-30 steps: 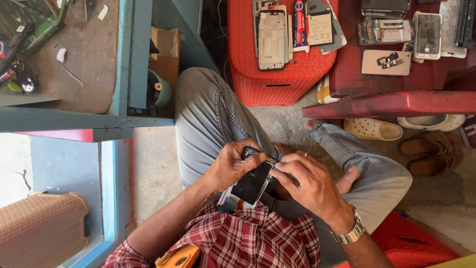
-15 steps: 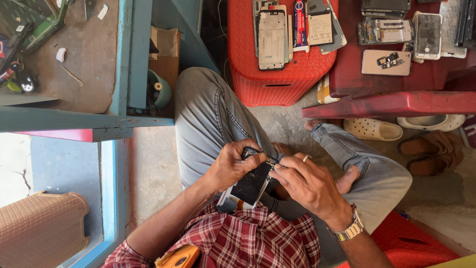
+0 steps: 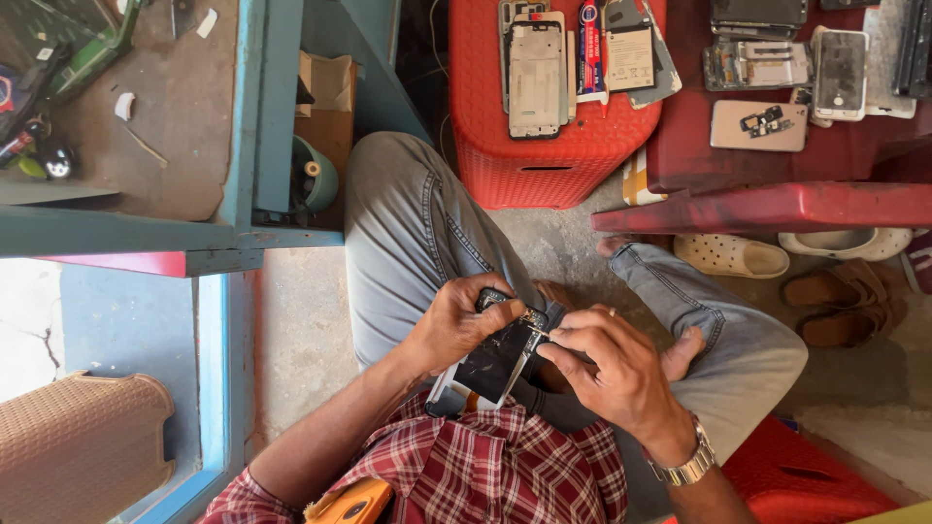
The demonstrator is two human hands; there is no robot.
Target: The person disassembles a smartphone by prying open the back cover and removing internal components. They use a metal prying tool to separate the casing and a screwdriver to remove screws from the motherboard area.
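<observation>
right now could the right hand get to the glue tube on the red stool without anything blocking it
Probably yes. The right hand is busy at the opened phone in the lap, but only the raised knee lies between it and the glue tube lying uncovered on the red stool. Reaching over looks feasible.
</observation>
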